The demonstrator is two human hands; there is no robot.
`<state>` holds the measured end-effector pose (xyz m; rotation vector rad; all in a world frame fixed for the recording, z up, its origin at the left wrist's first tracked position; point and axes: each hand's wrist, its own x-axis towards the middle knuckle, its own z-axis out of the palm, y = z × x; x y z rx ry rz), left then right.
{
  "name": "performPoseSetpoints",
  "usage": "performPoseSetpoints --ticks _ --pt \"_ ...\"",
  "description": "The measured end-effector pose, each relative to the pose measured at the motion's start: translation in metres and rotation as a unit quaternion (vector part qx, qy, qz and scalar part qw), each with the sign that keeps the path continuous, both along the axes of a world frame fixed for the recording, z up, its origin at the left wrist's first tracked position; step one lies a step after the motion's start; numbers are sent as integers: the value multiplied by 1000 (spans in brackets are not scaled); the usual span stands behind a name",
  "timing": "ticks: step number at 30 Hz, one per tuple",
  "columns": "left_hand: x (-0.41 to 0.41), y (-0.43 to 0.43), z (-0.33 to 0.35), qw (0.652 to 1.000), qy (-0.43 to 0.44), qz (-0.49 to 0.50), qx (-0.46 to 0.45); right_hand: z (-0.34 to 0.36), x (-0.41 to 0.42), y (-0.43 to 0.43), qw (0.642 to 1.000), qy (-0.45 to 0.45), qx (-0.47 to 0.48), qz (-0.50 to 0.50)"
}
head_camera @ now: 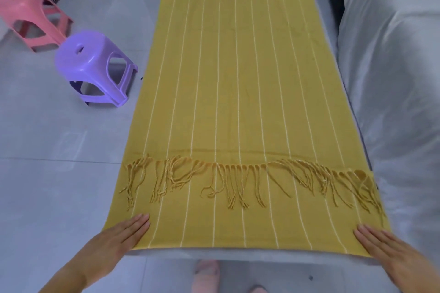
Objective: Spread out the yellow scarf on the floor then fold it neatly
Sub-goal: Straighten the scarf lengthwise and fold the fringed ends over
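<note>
The yellow scarf (238, 78) with thin white stripes lies lengthwise on the grey tiled floor, running away from me. It is folded over itself: a fringed end (238, 181) rests on the lower layer a little short of the near folded edge. At the far end the cloth is rumpled with a raised fold. My left hand (123, 233) presses flat, fingers together, on the near left corner. My right hand (383, 245) lies flat on the near right corner.
A purple plastic stool (95, 66) stands just left of the scarf, with a pink stool (31, 14) behind it. A bed or sofa under grey-white cloth (392, 78) borders the scarf's right side. My slippered foot (204, 271) shows at the bottom.
</note>
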<state>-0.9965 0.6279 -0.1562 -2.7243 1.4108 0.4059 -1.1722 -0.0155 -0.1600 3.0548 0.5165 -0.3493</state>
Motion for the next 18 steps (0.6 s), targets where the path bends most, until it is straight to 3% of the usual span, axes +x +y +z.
performPoseSetpoints --ticks 13,18 --pt "-37 16 3 999 -33 7 10 -20 -74 11 994 63 -27 -81" --pt "-35 21 -9 998 -37 34 31 -27 -65 9 988 97 20 -120"
